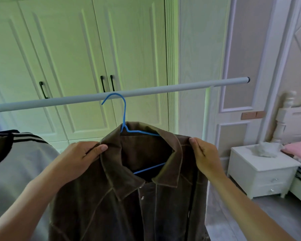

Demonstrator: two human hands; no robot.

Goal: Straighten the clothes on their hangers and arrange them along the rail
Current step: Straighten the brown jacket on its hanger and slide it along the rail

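White rail [181, 87] crossing the room.
A blue hanger [124, 115] hooks over it near the middle, carrying a brown jacket [146, 197].

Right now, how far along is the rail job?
Done: the brown jacket is on its blue hanger, which is hooked over the rail. In hand: the left hand and right hand each grip a jacket shoulder, apparently squaring it up. Left: settling this jacket, then probably spacing it from the grey top at the left edge, whose hanger is out of view.
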